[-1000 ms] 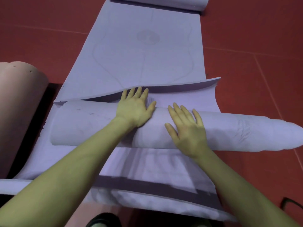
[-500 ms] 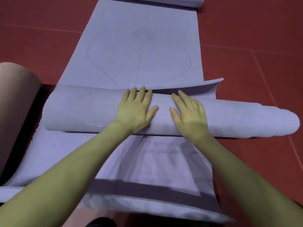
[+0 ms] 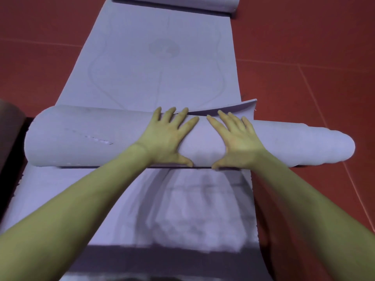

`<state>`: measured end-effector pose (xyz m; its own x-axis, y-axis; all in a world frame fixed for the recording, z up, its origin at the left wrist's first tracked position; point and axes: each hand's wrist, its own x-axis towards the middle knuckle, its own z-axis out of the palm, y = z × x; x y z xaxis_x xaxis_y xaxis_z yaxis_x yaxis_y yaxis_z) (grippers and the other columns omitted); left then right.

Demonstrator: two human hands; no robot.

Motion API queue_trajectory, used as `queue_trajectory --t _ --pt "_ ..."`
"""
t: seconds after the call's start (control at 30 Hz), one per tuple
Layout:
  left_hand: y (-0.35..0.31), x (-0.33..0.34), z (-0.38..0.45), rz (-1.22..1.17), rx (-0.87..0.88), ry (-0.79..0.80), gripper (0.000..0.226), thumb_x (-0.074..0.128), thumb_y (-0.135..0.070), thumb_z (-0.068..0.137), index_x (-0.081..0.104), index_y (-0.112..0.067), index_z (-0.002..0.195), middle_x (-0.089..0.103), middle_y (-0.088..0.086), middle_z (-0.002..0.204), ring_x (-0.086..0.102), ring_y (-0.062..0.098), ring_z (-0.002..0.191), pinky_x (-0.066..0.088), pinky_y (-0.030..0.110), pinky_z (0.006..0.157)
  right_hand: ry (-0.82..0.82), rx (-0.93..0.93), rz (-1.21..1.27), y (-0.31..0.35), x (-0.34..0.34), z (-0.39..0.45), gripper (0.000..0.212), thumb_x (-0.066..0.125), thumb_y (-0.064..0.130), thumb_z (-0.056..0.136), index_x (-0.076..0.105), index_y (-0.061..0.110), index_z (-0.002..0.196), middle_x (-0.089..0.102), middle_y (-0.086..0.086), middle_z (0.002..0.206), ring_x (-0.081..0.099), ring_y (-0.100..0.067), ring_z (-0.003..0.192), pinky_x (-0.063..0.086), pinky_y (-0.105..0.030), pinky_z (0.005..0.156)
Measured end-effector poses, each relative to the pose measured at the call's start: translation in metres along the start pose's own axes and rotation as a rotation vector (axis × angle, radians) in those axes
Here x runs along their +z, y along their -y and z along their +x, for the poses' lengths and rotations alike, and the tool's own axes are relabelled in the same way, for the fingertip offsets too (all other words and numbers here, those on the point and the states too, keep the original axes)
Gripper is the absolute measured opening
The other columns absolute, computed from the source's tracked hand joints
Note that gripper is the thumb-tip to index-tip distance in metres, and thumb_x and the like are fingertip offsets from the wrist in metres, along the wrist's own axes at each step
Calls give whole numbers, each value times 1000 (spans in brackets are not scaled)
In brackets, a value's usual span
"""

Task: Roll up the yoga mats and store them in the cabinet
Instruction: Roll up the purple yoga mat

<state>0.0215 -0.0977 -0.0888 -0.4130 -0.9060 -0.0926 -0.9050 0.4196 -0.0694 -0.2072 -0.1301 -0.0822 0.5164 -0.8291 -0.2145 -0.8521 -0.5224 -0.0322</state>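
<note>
Hands press flat on the rolled part of a lilac yoga mat (image 3: 125,57) lying on the red floor (image 3: 314,47). The left hand (image 3: 168,138) and right hand (image 3: 237,138) lie side by side on the roll (image 3: 81,136), fingers straight and spread toward 12 o'clock, thumbs low on its near side, gripping nothing. The roll spans 9 to 3 o'clock, its right end telescoped past the mat's edge. A curled end (image 3: 178,3) sits at 12; a pinkish roll (image 3: 10,134) at 9.
</note>
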Motion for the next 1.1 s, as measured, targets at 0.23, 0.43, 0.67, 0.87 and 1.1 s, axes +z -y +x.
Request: queue_trajectory --t 0.23,0.43,0.67,0.87,1.1 --pt "-13 -10 19 -41 29 -238 87 81 -50 64 54 0 129 58 21 123 58 43 103 47 49 89 -456 -15 108 -14 23 -8 85 58 65 71 43 20 141 44 -10 142 36 -28 133 16 -53 111" --pt "-13 -4 33 90 -69 -8 137 54 -88 57 -2 -6 151 8 16 158 13 43 141 10 57 113 -43 37 -79 -19 4 10 136 79 60 53 -11 28 150 -8 -3 159 -9 -22 145 -8 -49 115" --pt "-7 -6 38 81 -27 -39 128 70 -75 50 25 -3 145 39 14 141 44 38 115 35 49 97 -75 62 -162 -10 -1 13 123 80 55 57 11 15 151 16 -13 155 13 -27 144 5 -50 113" --pt "-11 4 7 0 47 -140 121 68 -78 40 49 0 131 58 19 120 57 38 92 47 45 80 -190 -10 -159 -2 12 -11 126 87 56 19 54 5 130 58 -21 123 59 -36 110 43 -54 92" --pt "-24 5 -40 -46 107 -93 120 63 -84 43 53 -3 129 62 14 112 60 34 82 48 42 71 -114 -47 -114 28 11 -57 124 82 65 15 61 4 121 64 -18 111 64 -34 96 50 -45 81"
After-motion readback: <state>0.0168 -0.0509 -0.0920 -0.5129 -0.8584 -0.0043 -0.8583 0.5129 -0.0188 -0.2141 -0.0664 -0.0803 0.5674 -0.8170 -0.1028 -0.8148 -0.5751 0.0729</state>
